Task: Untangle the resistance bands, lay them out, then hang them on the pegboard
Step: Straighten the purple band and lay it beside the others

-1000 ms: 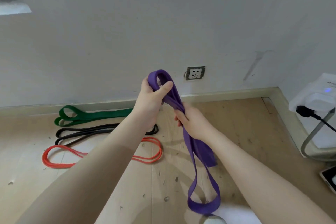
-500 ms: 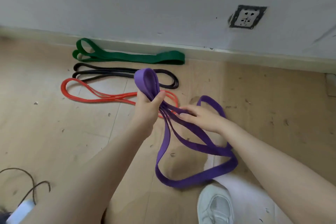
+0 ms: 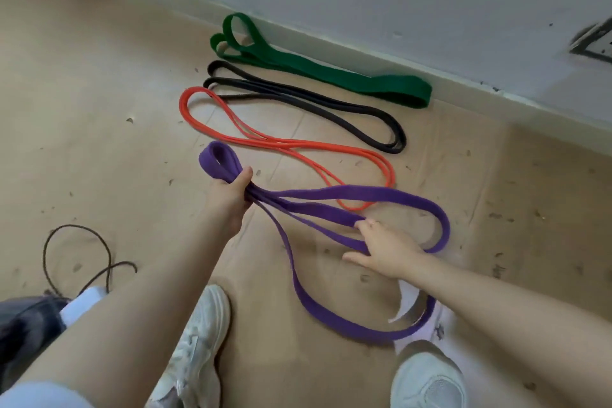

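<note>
purple resistance band (image 3: 357, 195) is sprawling on the floor (image 3: 99, 142) rightward from the left hand (image 3: 231, 195), which is gripping its looped end; the right hand (image 3: 384, 248), nearer the slack, is pressing on strands with fingers loosely spread.

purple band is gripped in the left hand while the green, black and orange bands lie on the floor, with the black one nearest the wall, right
Not quite. The green band lies nearest the wall, along the baseboard; the black band comes next, then the orange band. The head view shows this. The rest holds: the left hand grips the purple band, and the three others lie on the floor.
</note>
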The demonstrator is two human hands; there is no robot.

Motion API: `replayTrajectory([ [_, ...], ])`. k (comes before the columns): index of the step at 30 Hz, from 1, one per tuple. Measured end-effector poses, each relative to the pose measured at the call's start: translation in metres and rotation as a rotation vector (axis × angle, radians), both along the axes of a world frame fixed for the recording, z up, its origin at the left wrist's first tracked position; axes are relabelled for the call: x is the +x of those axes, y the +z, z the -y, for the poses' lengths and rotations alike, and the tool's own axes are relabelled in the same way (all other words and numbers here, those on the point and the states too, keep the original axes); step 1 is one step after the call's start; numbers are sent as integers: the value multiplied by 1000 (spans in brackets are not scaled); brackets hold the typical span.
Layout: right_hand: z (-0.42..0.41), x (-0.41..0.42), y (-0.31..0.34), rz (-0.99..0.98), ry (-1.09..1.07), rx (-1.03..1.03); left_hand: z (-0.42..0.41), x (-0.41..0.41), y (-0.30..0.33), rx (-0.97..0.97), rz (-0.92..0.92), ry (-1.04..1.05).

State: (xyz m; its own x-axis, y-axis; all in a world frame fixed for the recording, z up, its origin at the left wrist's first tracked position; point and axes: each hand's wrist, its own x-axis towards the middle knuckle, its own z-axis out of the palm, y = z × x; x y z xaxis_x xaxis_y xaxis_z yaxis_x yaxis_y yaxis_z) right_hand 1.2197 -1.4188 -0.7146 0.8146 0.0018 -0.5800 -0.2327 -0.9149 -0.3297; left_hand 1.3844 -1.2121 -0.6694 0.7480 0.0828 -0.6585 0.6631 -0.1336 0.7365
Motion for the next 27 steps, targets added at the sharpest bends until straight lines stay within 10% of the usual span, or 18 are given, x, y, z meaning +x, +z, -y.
replayTrajectory([
  [6, -22, 1, -20, 164, 74, -419, -58, 21, -38, -58, -194, 175],
  [14, -5, -26, -27, -206, -31, -487, -66, 46, -76, -88, -314, 227],
  [27, -67, 0, -9, -15, 23, -567, -83, 127, -35, 152, -356, 255],
])
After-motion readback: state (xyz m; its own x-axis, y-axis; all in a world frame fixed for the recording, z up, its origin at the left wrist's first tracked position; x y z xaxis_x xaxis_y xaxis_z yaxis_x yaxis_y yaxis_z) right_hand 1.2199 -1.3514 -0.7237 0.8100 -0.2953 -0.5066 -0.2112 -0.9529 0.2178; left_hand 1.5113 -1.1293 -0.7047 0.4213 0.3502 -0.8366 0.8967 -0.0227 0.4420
